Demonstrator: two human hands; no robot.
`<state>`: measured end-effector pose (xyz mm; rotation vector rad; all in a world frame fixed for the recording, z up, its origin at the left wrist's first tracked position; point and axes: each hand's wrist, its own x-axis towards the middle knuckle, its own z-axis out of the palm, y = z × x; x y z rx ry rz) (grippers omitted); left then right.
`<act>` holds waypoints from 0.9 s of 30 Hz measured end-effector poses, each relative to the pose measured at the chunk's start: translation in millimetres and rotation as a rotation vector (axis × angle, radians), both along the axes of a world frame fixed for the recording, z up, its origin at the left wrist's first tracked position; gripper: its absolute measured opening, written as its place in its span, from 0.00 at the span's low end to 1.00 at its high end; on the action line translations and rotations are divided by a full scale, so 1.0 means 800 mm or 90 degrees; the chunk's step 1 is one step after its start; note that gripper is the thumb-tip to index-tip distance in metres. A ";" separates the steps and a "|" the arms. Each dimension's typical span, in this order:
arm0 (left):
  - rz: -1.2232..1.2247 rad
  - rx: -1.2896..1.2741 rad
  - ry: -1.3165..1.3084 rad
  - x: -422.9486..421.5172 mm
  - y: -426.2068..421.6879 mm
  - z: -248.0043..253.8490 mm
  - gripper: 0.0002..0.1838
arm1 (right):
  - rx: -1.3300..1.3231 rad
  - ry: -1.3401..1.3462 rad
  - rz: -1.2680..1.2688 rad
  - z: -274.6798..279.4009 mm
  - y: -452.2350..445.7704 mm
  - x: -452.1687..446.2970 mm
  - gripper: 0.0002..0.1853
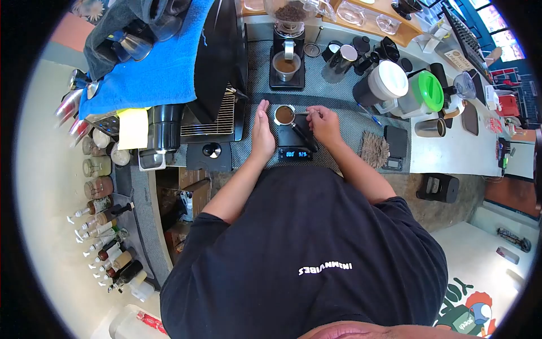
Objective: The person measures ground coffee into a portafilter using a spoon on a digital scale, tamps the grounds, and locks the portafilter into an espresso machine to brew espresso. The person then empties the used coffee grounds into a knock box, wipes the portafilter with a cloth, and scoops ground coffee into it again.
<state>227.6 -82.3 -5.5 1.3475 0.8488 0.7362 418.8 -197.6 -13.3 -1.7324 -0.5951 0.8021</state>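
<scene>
A portafilter point(285, 115) filled with brown coffee grounds rests on a black digital scale point(295, 153) with a lit blue display. Its black handle points down to the right. My left hand point(262, 134) stands upright beside the portafilter's left side, fingers straight and together, holding nothing. On the other side, my right hand point(323, 125) is closed in a pinch close to the portafilter's rim. A small thin thing seems to stick out of its fingertips, too small to name. Behind them, a coffee grinder point(288, 50) has a clear cup point(285, 65) of grounds under its spout.
An espresso machine with a drip grate point(217, 116) and a blue towel point(147, 70) stands at left. To the right are a white-lidded container point(390, 80), a green-lidded pitcher point(427, 91), a brush point(374, 148), a pen point(370, 115) and a metal cup point(431, 128).
</scene>
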 end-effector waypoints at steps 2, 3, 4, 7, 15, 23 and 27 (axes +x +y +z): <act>0.001 -0.001 0.000 -0.001 0.000 -0.002 0.42 | 0.011 0.025 0.001 -0.001 -0.002 0.001 0.12; 0.000 -0.002 -0.002 -0.001 0.000 -0.003 0.43 | 0.017 0.035 0.003 0.003 -0.003 0.000 0.12; 0.000 -0.002 -0.001 -0.001 0.001 -0.004 0.43 | 0.024 0.045 0.006 0.007 -0.005 -0.001 0.12; -0.001 -0.003 0.000 -0.001 0.001 -0.007 0.44 | 0.043 0.045 0.018 0.008 -0.007 0.000 0.12; -0.007 -0.016 0.002 0.000 0.003 -0.010 0.45 | 0.056 -0.005 0.044 0.007 -0.006 -0.001 0.12; -0.017 -0.021 0.006 0.001 0.006 -0.009 0.43 | 0.080 -0.062 0.050 0.019 -0.007 -0.002 0.11; -0.019 -0.021 0.007 0.000 0.008 -0.011 0.41 | 0.094 -0.080 0.049 0.029 -0.007 -0.001 0.11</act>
